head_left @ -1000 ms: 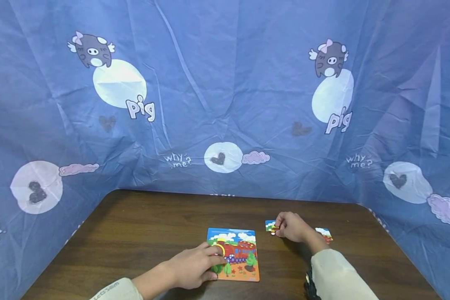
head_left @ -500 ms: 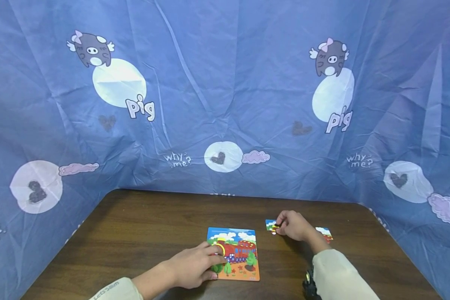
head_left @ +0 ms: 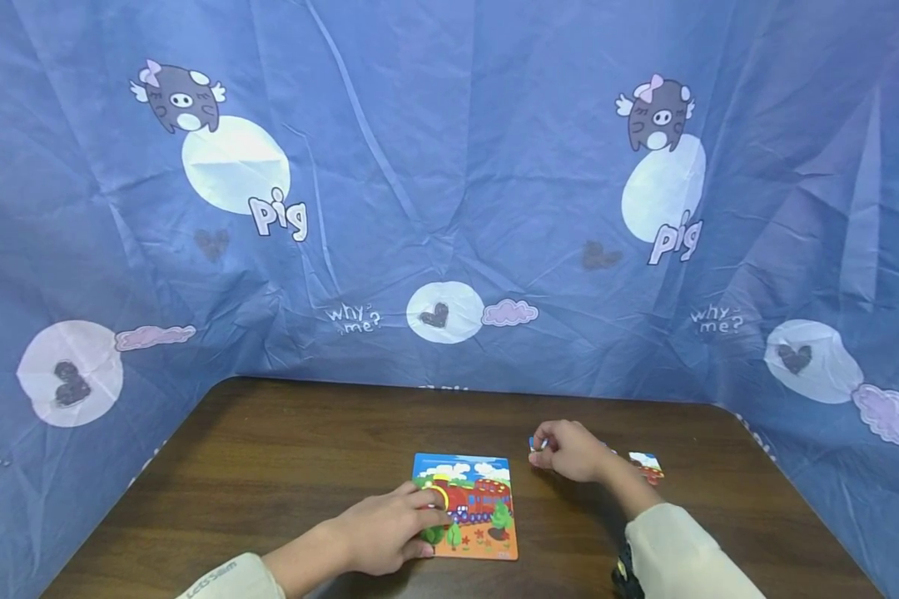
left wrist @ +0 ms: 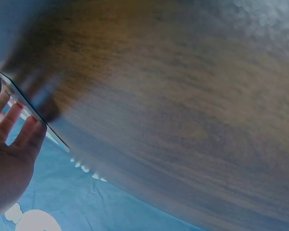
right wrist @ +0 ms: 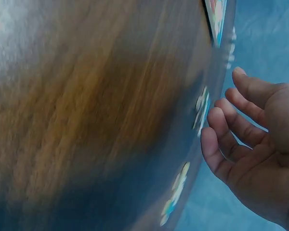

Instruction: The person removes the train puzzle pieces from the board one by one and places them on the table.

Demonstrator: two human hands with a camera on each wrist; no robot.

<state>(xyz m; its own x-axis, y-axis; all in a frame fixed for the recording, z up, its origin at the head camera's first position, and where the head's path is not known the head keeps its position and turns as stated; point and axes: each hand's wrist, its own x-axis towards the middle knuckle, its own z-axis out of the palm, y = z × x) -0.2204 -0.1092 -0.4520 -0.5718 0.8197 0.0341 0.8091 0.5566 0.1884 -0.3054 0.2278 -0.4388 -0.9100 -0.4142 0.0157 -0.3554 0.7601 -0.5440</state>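
Note:
In the head view my left hand (head_left: 385, 528) rests on the left side of a train jigsaw puzzle (head_left: 487, 532), its fingers laid over the picture. The left wrist view shows these fingers (left wrist: 31, 132) along the edge of the board. Farther right on the table, my right hand (head_left: 569, 449) pinches a small jigsaw piece (head_left: 532, 445) between thumb and index finger. Only a blue and white strip of that piece shows; the hand covers the rest. From the right wrist camera, the fingers of this hand (right wrist: 241, 125) look curled, and the pinched piece is hidden.
Another jigsaw piece (head_left: 647, 466) with red and white parts lies to the right of the right wrist. One more piece (head_left: 607, 448) peeks out behind that hand. Blue printed cloth (head_left: 449, 208) stands around the far and side edges of the brown table (head_left: 307, 433).
My right hand has shifted slightly left over the jigsaw piece, hiding most of it and uncovering part of another piece behind the hand. My left hand has stayed on the puzzle.

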